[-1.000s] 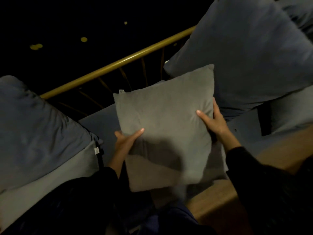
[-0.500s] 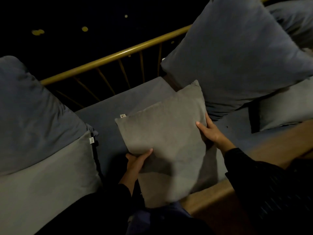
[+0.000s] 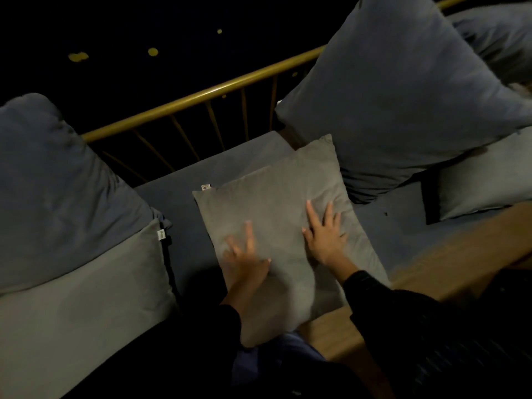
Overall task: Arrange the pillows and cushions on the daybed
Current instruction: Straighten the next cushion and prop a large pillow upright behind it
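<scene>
1. Your left hand (image 3: 247, 259) and right hand (image 3: 324, 236) are pressing flat, fingers spread, gripping nothing.
2. The square grey fabric cushion (image 3: 276, 214) is lying on the blue-grey daybed mattress (image 3: 184, 203), its far corner at 1 o'clock touching a large blue pillow (image 3: 403, 90).

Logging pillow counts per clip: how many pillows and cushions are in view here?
6. A grey cushion under both hands, a blue pillow over a grey one at left, a big blue pillow, a grey one and another at right. More may lie outside the frame.
</scene>
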{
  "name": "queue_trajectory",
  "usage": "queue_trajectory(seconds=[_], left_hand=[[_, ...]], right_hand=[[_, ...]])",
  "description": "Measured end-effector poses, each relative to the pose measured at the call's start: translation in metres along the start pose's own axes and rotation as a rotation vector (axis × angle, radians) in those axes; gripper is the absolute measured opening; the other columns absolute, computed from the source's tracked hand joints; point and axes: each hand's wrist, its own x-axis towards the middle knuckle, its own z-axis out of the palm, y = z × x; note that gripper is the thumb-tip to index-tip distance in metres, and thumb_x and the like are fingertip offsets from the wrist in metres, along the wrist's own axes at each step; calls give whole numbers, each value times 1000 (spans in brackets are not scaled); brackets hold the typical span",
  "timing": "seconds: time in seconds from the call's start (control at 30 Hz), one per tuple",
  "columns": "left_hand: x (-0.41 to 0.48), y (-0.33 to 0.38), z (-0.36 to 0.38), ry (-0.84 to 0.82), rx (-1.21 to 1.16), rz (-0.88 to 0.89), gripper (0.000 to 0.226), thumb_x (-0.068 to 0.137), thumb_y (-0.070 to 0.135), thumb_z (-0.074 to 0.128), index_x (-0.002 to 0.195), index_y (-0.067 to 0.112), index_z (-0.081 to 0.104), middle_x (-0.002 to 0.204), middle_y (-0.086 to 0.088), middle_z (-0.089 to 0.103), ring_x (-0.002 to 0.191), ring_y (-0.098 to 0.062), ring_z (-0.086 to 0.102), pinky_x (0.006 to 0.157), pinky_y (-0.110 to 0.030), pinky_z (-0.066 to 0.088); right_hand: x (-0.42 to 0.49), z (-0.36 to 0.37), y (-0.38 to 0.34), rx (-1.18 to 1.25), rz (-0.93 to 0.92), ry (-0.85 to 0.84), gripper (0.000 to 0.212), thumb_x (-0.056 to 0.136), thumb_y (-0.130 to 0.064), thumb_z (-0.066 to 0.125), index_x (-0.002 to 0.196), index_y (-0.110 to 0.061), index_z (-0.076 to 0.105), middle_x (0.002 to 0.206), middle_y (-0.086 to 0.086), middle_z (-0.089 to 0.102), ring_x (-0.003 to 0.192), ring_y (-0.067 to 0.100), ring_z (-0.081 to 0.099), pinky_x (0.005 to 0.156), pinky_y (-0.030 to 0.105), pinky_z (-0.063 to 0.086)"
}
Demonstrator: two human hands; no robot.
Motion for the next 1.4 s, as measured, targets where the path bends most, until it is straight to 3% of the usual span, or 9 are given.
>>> queue_trajectory(seconds=[0.17,0.27,0.4,0.67,0.87,0.97,1.07,1.23,1.4], left_hand=[[9,7,-10,-252,382,127,104,87,30,69,154,46,-10,160,-30,-20,146,-58,10,120,-55,17],[21,17,-36,-262,371,222,95,81,22,69,157,39,13,161,-26,20,142,-40,39,118,-39,32],[30,60,-66,-67,250,212,42,86,18,57,127,20,60,133,-12,63,122,-33,59,102,-36,49],[61,232,-104,-55,61,467,83,90,29,69,156,8,22,156,-17,38,143,-35,39,111,-38,36],[84,386,-130,52,-227,555,97,82,22,79,156,6,18,156,-13,38,144,-30,39,108,-30,37],[106,439,-136,18,-300,474,115,74,16,85,159,12,6,163,-13,25,148,-32,31,117,-42,34],[115,469,-130,-66,-374,431,113,75,5,81,159,21,6,157,-9,35,143,-31,38,107,-38,41],[124,488,-112,-95,-407,475,99,74,-9,72,153,23,21,129,6,42,120,-17,42,91,-35,40],[139,493,-111,-43,-468,364,106,63,-4,79,151,14,24,132,-1,50,123,-26,50,93,-39,47]], right_hand=[[2,-4,17,-42,-65,-265,72,99,-34,46,155,-35,1,164,16,-13,151,41,-5,118,60,16],[23,-37,23,114,-42,-380,74,96,-23,56,156,-19,13,164,20,4,151,36,10,121,39,18],[37,-82,27,422,67,-176,58,95,-15,57,148,-3,38,153,19,41,141,34,40,115,43,33],[72,-164,94,980,350,403,80,81,-26,75,144,3,37,144,20,50,133,35,49,110,44,41],[111,-215,152,1195,318,528,124,59,-37,90,154,-11,14,154,15,37,140,29,41,117,45,34],[129,-228,180,1339,298,519,141,39,-49,93,154,-20,16,152,9,40,134,25,47,113,46,39],[142,-235,198,1406,261,442,131,49,-32,93,154,-25,15,151,6,43,133,24,49,112,47,40],[155,-234,211,1431,238,300,124,45,-39,92,147,-34,22,144,-4,51,129,20,52,110,52,40],[156,-238,198,1454,237,266,85,61,-14,90,132,-17,45,133,3,61,121,23,59,109,49,42]])
